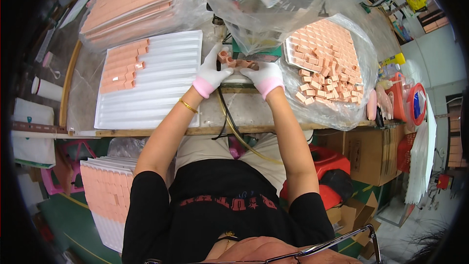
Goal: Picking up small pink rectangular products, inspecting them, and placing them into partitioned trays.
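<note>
My left hand (213,68), in a white glove with a pink cuff, is closed around a few small pink blocks (224,57) with round holes. Opposite it, my gloved right hand (266,76) has its thumb and fingers against more pink blocks (248,64) of the same kind. Both hands meet at a small work spot in front of a green machine base (259,54), partly hidden under clear plastic. To the left lies a white ribbed tray (156,88), its left part filled with rows of pink blocks (118,66). Fingertip details are too small to make out.
On the right, loose pink blocks (330,85) lie heaped over a filled tray on plastic film (342,117). Wrapped stacks of filled trays (132,5) stand at the back left. Clear plastic sheeting (288,14) hangs ahead. A hose (234,129) crosses the table's wooden front edge.
</note>
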